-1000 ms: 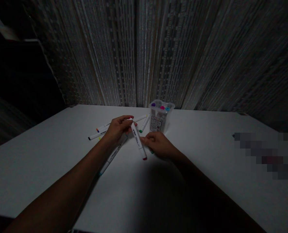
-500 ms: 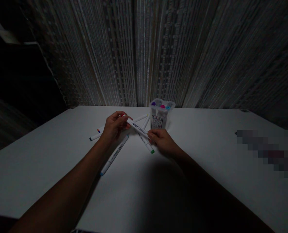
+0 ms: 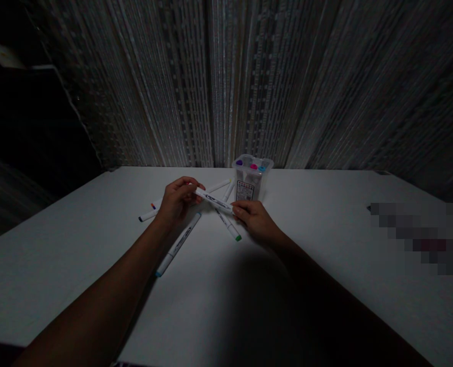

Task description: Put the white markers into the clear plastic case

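White pen [image 3: 213, 199] is your main item: a second ago it stuck out toward you from your left hand [image 3: 178, 199], now it's turned crosswise and spans the gap between both hands. Left: thumb and fingers pinching the far end, hint of red cap by the fingertips. Right hand [image 3: 254, 216]: thumb and fingers closed round the other end, that tip hidden by your fingers. Against half a second ago, hardly any shift; same two-ended hold, pen slanting down a little to the right. What it means: you've got it steadied from both sides, both hands busy on it, nothing else gripped. It's up over the table [image 3: 325, 244], in front of the box [image 3: 249, 176], not in it. The turn also leaves the green pen [image 3: 227, 224] in plain sight, lying just under it; a second ago your right hand mostly hid its cap. Blue pen [image 3: 178, 244] lies loose nearer you, by your left forearm. Black pen [image 3: 148, 215] pokes out left of your wrist, yellow pen [image 3: 219, 185] lies behind. Box unchanged: upright, clear, purple, pink and blue caps showing at the top. Can't tell if any cap's being tugged.
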Demonstrator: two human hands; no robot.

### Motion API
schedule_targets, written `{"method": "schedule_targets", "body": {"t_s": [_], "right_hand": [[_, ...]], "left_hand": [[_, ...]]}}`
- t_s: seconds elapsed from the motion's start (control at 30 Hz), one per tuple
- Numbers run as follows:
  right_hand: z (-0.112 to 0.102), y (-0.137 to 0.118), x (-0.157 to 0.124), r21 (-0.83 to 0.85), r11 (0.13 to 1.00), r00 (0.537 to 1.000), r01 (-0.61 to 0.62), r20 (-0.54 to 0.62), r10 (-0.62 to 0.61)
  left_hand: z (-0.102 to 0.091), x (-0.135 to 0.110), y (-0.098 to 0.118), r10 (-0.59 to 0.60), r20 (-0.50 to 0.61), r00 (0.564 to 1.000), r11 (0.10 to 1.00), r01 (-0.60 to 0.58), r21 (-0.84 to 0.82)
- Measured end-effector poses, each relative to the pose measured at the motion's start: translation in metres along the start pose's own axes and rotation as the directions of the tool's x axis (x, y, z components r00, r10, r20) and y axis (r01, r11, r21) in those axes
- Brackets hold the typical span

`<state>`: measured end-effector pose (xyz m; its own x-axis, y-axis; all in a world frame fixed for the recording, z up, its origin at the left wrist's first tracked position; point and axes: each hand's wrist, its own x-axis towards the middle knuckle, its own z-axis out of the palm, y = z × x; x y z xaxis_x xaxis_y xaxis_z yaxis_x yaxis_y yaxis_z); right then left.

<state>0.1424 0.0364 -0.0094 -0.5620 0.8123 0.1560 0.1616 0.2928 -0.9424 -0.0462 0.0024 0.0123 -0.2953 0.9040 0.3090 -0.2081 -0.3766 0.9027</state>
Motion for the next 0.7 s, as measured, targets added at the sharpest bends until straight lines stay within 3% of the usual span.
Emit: {"method": "schedule_targets", "body": {"t_s": [0.3,0.5,0.7], "right_hand": [[-0.0002,-0.0036,-0.0012,-0.005,1.000,1.000,-0.003,-0.012,0.003],[-0.0008,0.0002,0.0006,-0.030,0.996,0.996,0.080,-0.044,-0.081],[-0.0020,0.0008,0.0015,-0.028,0.996,0.992,0.090,-0.084,-0.092]], "left_hand": [[-0.0008,0.0009,-0.0006,-0.020,0.020,1.000,1.000,0.020,-0.002],[-0.0004,0.0016,-0.0005,-0.028,-0.009,1.000,0.999,0.028,0.038],[0.0004,0.0011,-0.0008,-0.048,-0.008,0.999,0.998,0.048,0.040]]}}
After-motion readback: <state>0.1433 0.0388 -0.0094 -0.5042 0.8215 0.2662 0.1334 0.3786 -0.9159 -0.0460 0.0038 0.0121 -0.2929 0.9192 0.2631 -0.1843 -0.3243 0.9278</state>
